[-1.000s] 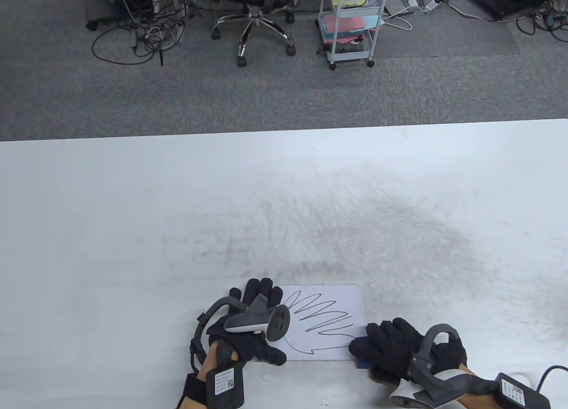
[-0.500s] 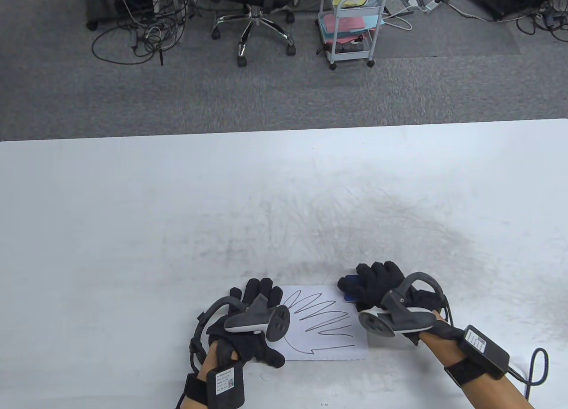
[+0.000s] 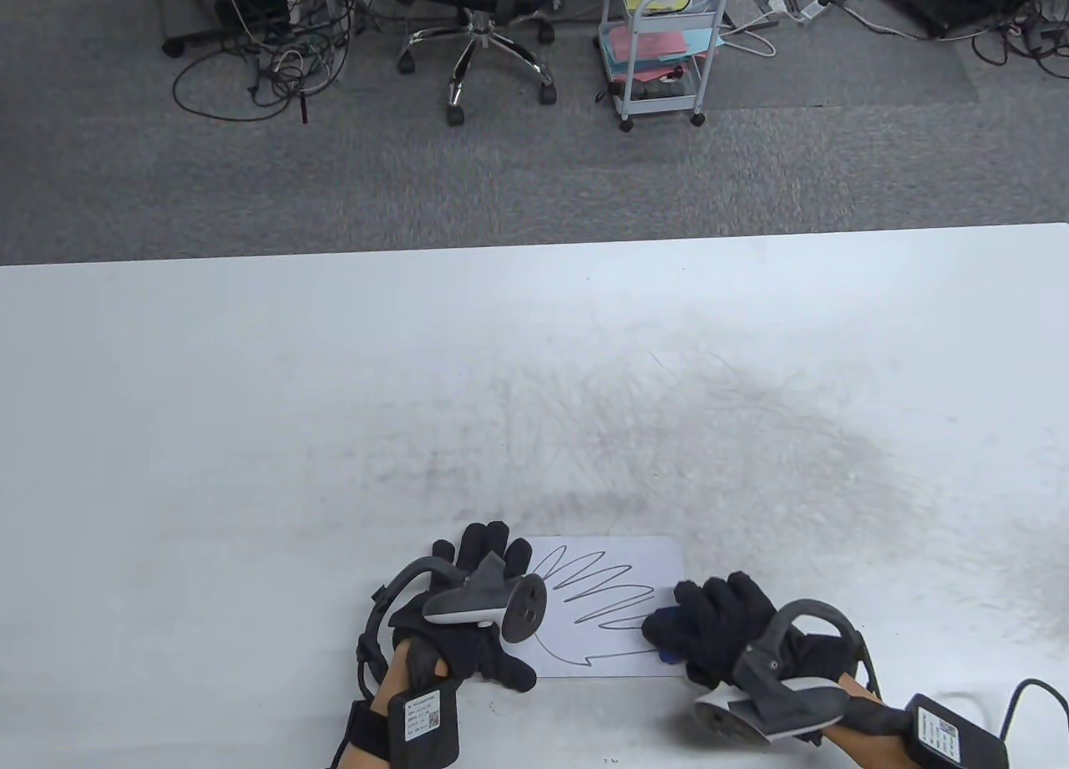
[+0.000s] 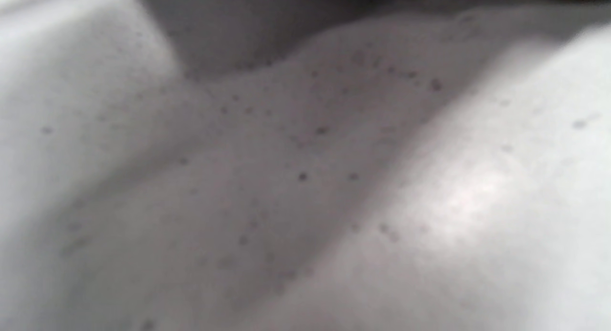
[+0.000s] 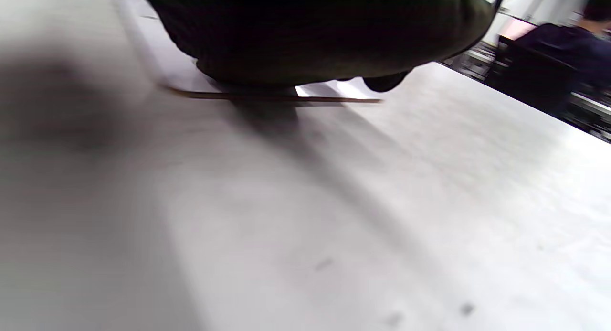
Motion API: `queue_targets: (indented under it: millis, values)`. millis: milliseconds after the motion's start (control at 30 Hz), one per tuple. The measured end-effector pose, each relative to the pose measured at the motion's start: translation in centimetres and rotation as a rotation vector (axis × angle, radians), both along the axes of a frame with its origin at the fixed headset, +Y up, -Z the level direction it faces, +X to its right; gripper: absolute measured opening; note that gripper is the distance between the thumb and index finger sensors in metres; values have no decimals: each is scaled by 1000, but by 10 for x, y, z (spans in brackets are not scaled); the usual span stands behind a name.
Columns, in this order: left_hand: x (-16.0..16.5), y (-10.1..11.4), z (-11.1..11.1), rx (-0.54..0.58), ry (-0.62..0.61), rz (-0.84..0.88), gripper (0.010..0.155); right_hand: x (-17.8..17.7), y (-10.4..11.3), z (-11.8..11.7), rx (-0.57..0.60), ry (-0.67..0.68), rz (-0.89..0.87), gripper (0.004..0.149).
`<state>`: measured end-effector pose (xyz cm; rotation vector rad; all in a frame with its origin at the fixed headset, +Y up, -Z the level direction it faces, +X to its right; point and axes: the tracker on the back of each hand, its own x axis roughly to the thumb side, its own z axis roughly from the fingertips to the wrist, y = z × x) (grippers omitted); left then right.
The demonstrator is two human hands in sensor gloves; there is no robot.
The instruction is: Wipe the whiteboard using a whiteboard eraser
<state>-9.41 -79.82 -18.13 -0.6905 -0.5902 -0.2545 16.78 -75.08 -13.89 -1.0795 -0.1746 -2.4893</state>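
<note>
- The right hand [image 3: 722, 627] sits at the near right corner of the whiteboard [image 3: 614, 552]. Its fingers are curled and clamped around the blue whiteboard eraser [image 3: 666, 654], of which only a small blue edge shows beneath the glove.
- The left hand [image 3: 468, 610] rests flat on the whiteboard's left edge, fingers extended and lying together, and grips nothing. It pins the board to the desk [image 3: 250, 402].
- Recommended procedure for the stroke in hand: keep the eraser face flat on the board, apply even downward pressure, and sweep across the drawn lines in overlapping passes from the near right corner toward the far edge. Keep the left hand pressing down, because a thin board of this kind would likely slide under lateral force.
- Risk: a tilted eraser would probably contact on one edge only and leave streaks.
- The whiteboard is a small white rectangular sheet with rounded corners, lying flat near the desk's near edge. In the right wrist view its edge [image 5: 267, 97] appears as a thin dark line, which indicates little thickness.
- A black marker scribble [image 3: 601, 606] of looping zigzag lines covers most of the visible board face; it appears largely unwiped.
- Beyond the whiteboard's far edge, the desk surface carries grey smudges and scratch marks.
</note>
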Motion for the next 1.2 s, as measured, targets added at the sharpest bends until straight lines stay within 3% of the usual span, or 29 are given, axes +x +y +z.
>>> queue_targets:
  millis: [133,233,367,567,667,767,1000,1100,1200]
  values:
    - [0,0,0,1,0,-2,133,-8,-2,-61,-50,-183,-22,59]
    - [0,0,0,7,6,-1,133,-10,-2,-67,-1,-125,-20,59]
    - [-1,0,0,6,10,4,133,-7,-3,-29,52,0,-15,59]
    - [-1,-1,0,2,10,6,133,-5,4,58,9,151,47,59]
    - [-1,-1,0,0,6,10,133,-9,5,68,47,184,102,59]
    - [-2,-1,0,-1,4,12,132,-11,4,47,-19,89,56,59]
    - [-2,-1,0,-4,6,13,132,-17,-2,-68,-64,-235,-20,59]
    - [-2,-1,0,-2,10,14,132,-19,-4,-78,-50,-213,-43,58]
    - [-2,-1,0,-3,12,14,132,-16,-4,-56,21,-125,-37,59]
